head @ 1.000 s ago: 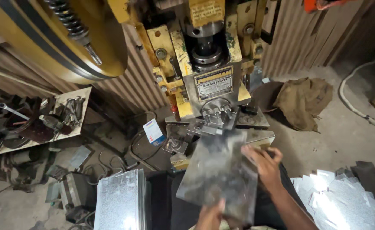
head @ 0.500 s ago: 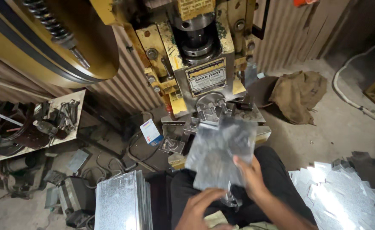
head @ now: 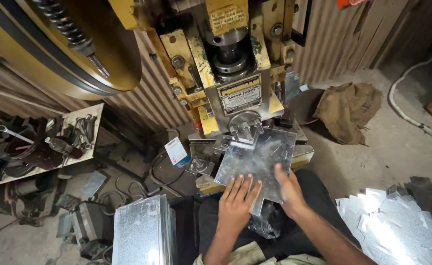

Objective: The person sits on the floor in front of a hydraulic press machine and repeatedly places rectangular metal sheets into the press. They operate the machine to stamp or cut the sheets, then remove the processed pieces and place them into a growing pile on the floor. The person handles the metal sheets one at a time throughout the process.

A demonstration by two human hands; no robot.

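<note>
A shiny galvanised metal sheet (head: 257, 159) with notched corners lies flat on the bed of a yellow press machine (head: 226, 73), its far edge under the die (head: 245, 128). My left hand (head: 238, 201) rests palm-down on the sheet's near edge, fingers spread. My right hand (head: 288, 189) presses on the sheet's near right side, thumb on top. Neither hand curls around the sheet.
A stack of uncut metal sheets (head: 142, 230) stands at my lower left. Cut pieces (head: 397, 225) lie heaped on the floor at right. A shelf of wrenches and tools (head: 34, 142) is at left, a large flywheel (head: 54, 44) above it, a brown sack (head: 348, 110) at right.
The sheet was held tilted up in both hands; it has moved forward and now lies flat on the press bed under the die, with both hands pressing on it.
</note>
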